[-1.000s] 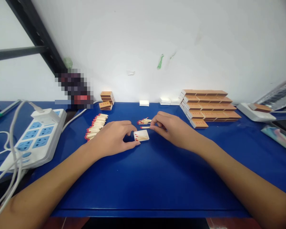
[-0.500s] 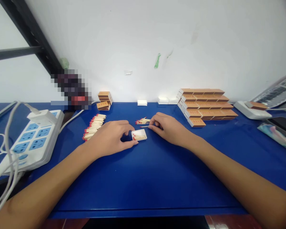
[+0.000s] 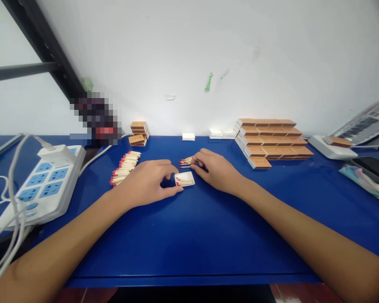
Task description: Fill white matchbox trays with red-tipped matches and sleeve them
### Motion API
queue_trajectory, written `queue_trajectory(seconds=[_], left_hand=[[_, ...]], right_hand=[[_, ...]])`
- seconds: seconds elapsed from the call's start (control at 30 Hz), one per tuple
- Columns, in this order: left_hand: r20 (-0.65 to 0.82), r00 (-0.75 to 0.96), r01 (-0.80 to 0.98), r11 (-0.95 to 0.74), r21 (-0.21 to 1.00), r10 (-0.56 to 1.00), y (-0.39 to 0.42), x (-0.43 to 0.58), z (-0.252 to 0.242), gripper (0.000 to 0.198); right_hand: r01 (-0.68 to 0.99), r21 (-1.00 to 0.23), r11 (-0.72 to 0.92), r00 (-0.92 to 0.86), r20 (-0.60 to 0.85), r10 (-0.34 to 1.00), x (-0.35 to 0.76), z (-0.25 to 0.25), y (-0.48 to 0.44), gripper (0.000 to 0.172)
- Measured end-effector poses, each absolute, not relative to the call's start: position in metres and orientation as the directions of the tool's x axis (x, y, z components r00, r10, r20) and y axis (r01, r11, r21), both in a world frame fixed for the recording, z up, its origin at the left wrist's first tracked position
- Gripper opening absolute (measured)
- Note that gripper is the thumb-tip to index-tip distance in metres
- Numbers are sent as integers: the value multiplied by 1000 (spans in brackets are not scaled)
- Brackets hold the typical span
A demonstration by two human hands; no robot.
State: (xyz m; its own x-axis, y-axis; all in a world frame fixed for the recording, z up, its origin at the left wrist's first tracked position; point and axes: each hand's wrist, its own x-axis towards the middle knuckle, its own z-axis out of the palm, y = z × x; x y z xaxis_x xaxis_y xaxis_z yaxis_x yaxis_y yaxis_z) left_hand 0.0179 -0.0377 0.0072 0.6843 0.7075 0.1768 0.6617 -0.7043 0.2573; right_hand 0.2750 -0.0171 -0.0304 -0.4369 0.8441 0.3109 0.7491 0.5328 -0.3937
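A small white tray (image 3: 188,176) with several red-tipped matches lies on the blue table (image 3: 189,240). My left hand (image 3: 156,181) holds its left end between thumb and fingers. Just behind and to the right, my right hand (image 3: 210,168) pinches the pale end of a match (image 3: 185,167), whose red head points left. A small pile of loose matches (image 3: 185,160) lies behind that match, partly hidden by my right fingertips. A larger heap of matches (image 3: 126,166) is left of my left hand.
Stacked brown matchboxes (image 3: 271,141) stand at the back right, a smaller stack (image 3: 139,128) at the back left. White trays (image 3: 188,136) sit by the wall. A power strip (image 3: 47,181) with cables is at left; a phone (image 3: 374,168) is at far right.
My right hand has moved slightly left, toward the small match pile, and covers more of it. My left hand and the tray have stayed in place.
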Motion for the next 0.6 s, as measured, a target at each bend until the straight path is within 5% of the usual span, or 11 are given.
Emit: queue_trajectory(seconds=[0.6], left_hand=[[176, 683, 664, -703, 256, 709, -37, 17, 7, 29]], right_hand=[[776, -337, 534, -475, 245, 845, 274, -25, -18, 11]])
